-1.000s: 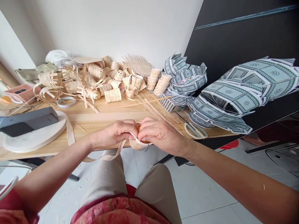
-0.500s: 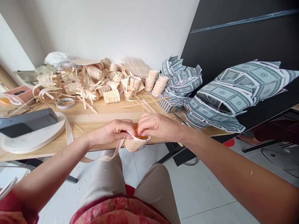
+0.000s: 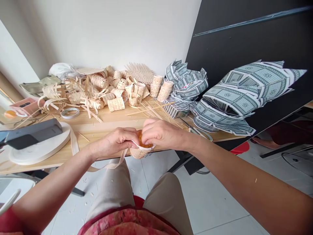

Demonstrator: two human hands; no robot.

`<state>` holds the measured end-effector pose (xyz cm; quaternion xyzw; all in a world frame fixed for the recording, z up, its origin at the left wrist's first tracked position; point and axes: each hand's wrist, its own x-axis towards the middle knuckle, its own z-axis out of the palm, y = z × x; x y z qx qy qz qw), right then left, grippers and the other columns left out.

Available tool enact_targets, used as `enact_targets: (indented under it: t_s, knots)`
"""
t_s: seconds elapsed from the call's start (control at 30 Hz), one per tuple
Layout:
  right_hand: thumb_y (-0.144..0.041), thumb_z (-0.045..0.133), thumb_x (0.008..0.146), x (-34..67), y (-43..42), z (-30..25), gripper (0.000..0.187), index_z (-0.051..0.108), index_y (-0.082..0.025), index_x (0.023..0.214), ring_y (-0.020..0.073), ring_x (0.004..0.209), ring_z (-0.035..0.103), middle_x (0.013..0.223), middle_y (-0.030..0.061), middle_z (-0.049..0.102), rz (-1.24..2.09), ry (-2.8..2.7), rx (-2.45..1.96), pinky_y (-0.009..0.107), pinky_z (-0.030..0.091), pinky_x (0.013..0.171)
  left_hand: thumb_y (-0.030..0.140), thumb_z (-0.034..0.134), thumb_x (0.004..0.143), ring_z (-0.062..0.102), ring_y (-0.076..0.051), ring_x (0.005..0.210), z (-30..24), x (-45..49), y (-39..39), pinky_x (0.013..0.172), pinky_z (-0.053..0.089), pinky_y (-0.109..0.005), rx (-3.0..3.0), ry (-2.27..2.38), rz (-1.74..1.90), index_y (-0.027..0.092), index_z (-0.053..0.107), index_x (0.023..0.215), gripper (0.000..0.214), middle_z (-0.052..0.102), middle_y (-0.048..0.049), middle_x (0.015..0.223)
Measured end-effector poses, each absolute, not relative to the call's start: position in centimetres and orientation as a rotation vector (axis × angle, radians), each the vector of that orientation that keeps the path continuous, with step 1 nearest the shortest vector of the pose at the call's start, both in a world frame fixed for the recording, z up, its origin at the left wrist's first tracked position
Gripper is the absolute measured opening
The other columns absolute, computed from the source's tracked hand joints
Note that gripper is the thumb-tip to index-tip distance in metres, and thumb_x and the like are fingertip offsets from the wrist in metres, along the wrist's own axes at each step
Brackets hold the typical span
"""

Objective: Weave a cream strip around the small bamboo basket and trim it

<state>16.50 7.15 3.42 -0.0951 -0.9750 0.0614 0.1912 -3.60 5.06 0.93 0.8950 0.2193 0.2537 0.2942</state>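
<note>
Small woven basket (image 3: 137, 153) at the table's (image 3: 102, 121) near edge, about mid-length – whether it touches the edge, can't tell. Orange lining (image 3: 140, 134) shows in its mouth, white band (image 3: 123, 157) along the rim.

Left hand (image 3: 122, 140): grip narrow, thumb and fingers pinching the white band at the basket's left rim. The band's tail drops below the near edge, loops left and comes up onto the tabletop toward the white roll (image 3: 29, 157) near the left end. Dark grey box-like object (image 3: 36, 132) lies on that roll.

Right hand (image 3: 158, 134): fingers bent, tips down at the basket mouth over the orange lining; can't tell if the grip has anything between the tips.

Far edge, left to middle: heap of woven pieces (image 3: 97, 83), tape roll (image 3: 70, 113) just in front. Loose strips (image 3: 153, 109) between heap and basket. Scissors (image 3: 197, 131) near the near edge, right of the right hand – partly hidden by the forearm. Folded-card piece (image 3: 237, 93) at the right end, tall and tilted.
</note>
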Motion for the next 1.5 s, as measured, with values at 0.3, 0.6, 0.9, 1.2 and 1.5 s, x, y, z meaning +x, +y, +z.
enact_targets:
  t_s: [0.3, 0.6, 0.9, 1.2, 1.5]
  knots:
    - [-0.008, 0.053, 0.082, 17.6, 6.0, 4.5, 0.017, 0.066, -0.017, 0.078, 0.0137, 0.069, 0.048, 0.065, -0.0007, 0.061, -0.093, -2.638, -0.405, 0.026, 0.04, 0.067, 0.019, 0.045, 0.088, 0.057, -0.011, 0.075, 1.7, -2.8, 4.1, 0.068, 0.043, -0.02, 2.58, 0.605, 0.803, 0.013, 0.061, 0.082, 0.018, 0.059, -0.0057, 0.081]
    - [-0.01, 0.05, 0.084, 20.3, 3.1, 3.6, 0.021, 0.06, -0.019, 0.1, 0.017, 0.093, 0.058, 0.102, 0.0071, 0.061, -0.111, -2.216, -0.678, 0.032, 0.048, 0.079, 0.015, 0.05, 0.085, 0.06, -0.013, 0.079, 1.6, -2.5, 3.2, 0.069, 0.046, -0.02, 2.703, 0.738, 1.077, 0.014, 0.061, 0.101, 0.02, 0.063, -0.0073, 0.086]
    - [-0.007, 0.05, 0.084, 16.4, 0.4, -0.6, 0.018, 0.064, -0.016, 0.081, 0.0148, 0.072, 0.054, 0.077, 0.0052, 0.063, -0.391, -1.993, -0.639, 0.028, 0.046, 0.067, 0.025, 0.051, 0.085, 0.058, -0.013, 0.075, 0.4, -1.6, 2.7, 0.068, 0.046, -0.022, 2.431, 0.834, 1.184, 0.018, 0.066, 0.102, 0.023, 0.061, -0.0053, 0.081]
    - [-0.009, 0.054, 0.082, 16.4, 1.1, -0.7, 0.015, 0.063, -0.018, 0.076, 0.0157, 0.075, 0.053, 0.076, 0.0039, 0.064, -0.559, -2.081, -0.551, 0.029, 0.044, 0.067, 0.032, 0.054, 0.084, 0.055, -0.013, 0.07, -0.5, -1.5, 1.9, 0.063, 0.044, -0.022, 2.123, 0.862, 1.186, 0.02, 0.068, 0.1, 0.025, 0.059, -0.0037, 0.078]
    - [-0.006, 0.039, 0.085, 14.4, -2.2, -1.0, 0.022, 0.058, -0.018, 0.081, 0.0123, 0.072, 0.058, 0.079, 0.0036, 0.065, -0.003, -2.069, -0.453, 0.023, 0.048, 0.064, 0.022, 0.053, 0.084, 0.053, -0.011, 0.068, -1.6, -1.5, 2.3, 0.061, 0.044, -0.021, 2.188, 0.914, 1.332, 0.021, 0.07, 0.092, 0.018, 0.054, -0.0011, 0.072]
